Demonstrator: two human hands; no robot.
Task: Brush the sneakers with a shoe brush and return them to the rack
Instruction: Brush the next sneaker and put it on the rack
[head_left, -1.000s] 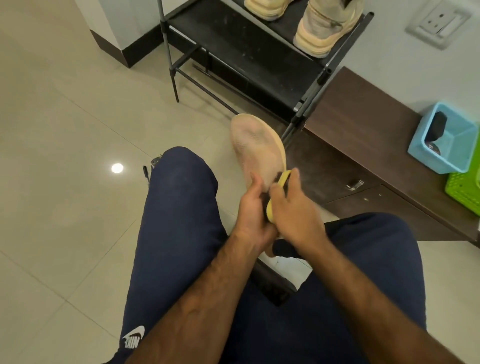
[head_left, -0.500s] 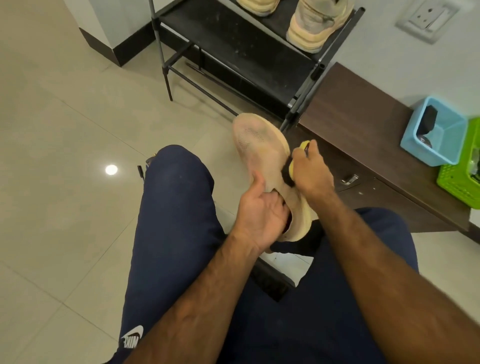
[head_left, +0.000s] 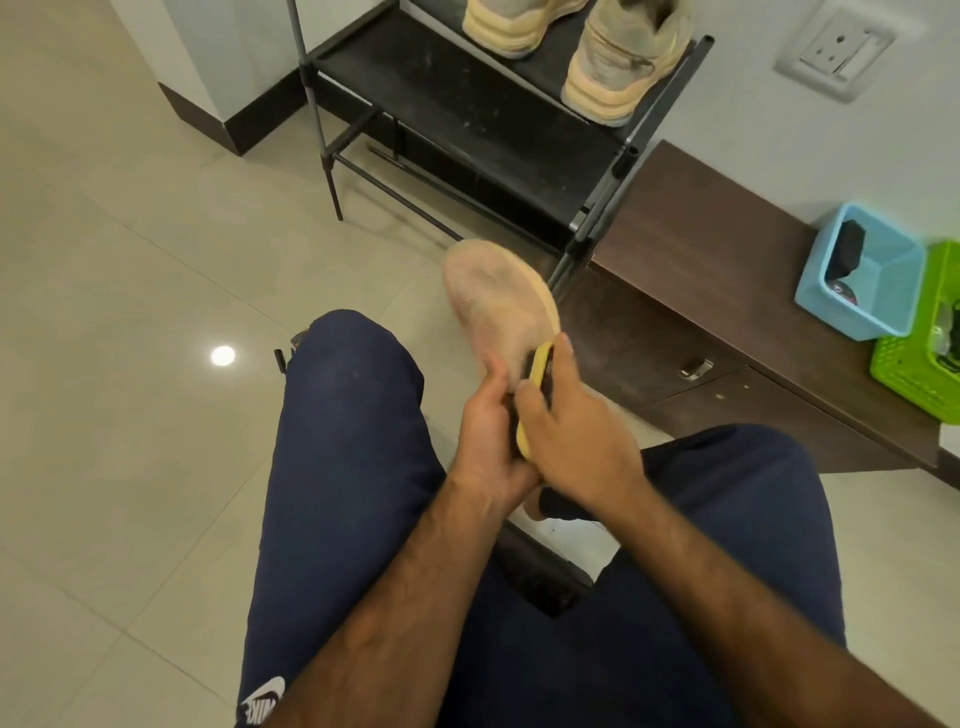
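Over my lap, my left grip (head_left: 485, 447) was clenched round the rear half of the sneaker (head_left: 498, 306). The thumb lay on the sole, and the shoe was held sole-up with its toe pointing away from me. Just right of that thumb sat the shoe brush (head_left: 537, 369), yellow back outward and dark bristles against the sole. My right grip (head_left: 576, 441) was curled round it, grasping it firmly.

Half a second before, the brush had been farther up, along the right edge of the sole. By this moment I had drawn it back until my two hands touched, close to where it had sat a second earlier. I took that for one full scrubbing stroke, so the brushing was mid-course and the sole looked dusty toward the toe.

Further right and beyond, the rack (head_left: 550, 156) carried two more sneakers (head_left: 618, 67) on its shelf. Whether they were already brushed I could not tell. The shoe in my hand had not yet gone back there. At the far right, the wooden worktop (head_left: 727, 291) held a blue basket (head_left: 878, 312) and a green basket (head_left: 909, 384).
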